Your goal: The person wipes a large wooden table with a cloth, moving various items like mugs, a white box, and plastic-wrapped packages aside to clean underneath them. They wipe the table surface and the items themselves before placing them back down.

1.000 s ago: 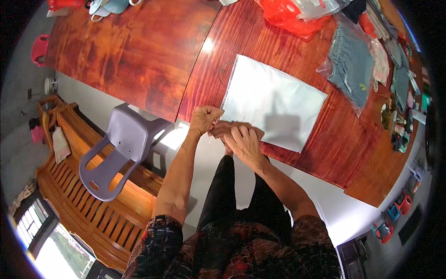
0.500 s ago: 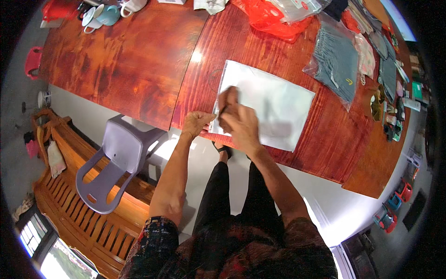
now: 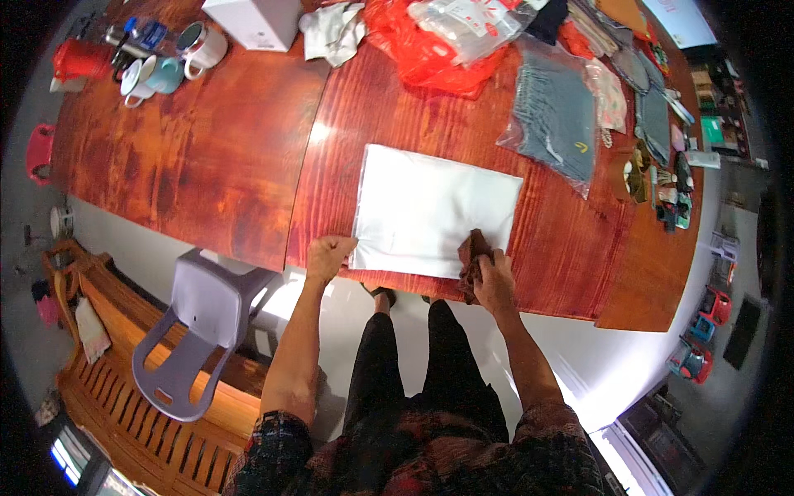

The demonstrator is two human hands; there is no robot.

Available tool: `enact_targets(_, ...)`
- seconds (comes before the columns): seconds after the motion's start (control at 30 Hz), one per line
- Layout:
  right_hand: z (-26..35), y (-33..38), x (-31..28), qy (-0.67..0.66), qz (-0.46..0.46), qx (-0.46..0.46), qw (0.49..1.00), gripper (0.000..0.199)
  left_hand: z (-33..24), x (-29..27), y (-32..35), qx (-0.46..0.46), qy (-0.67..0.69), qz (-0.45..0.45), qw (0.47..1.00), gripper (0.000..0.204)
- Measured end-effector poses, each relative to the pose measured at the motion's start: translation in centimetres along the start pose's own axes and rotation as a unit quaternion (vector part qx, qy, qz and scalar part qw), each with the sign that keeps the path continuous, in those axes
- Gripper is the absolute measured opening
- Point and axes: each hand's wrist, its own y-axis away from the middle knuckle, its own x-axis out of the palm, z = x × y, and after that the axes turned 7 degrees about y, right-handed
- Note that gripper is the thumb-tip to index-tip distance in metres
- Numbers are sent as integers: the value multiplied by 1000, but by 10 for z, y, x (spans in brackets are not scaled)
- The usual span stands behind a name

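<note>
The left hand [image 3: 329, 257], fingers curled, pinches the white sheet [image 3: 422, 207] near its lower left corner; the right hand [image 3: 495, 283] grips a crumpled brown cloth [image 3: 472, 250] by the lower right corner.

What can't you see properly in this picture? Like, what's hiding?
All in the head view:
White sheet: its lower right corner is hidden by the right hand and brown cloth.
Left hand: its curled fingers hide whether its grip pinches the sheet.
White box: cut off by the picture's upper edge.
Small items at the right end of the table: too small to name.
</note>
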Motion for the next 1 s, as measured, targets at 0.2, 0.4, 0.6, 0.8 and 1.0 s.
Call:
enact_targets(0.2,31,-78,-29,-210,-209,106,949,31,-46,56,39,286,-325,-166,886,51)
enact_targets(0.4,107,-166,-31,-32,-211,-92,973,29,-77,119,0,239,-433,23,869,104)
enact_targets(0.6,56,-170,-26,28,-183,-70,980,37,-54,122,-17,210,-521,9,827,130)
enact_targets(0.8,-25,-136,-8,90,-198,61,974,40,-55,127,-18,193,-562,8,804,132)
enact_targets(1.0,-35,-59,14,-25,-111,145,983,51,-51,129,-20,197,-576,7,793,132)
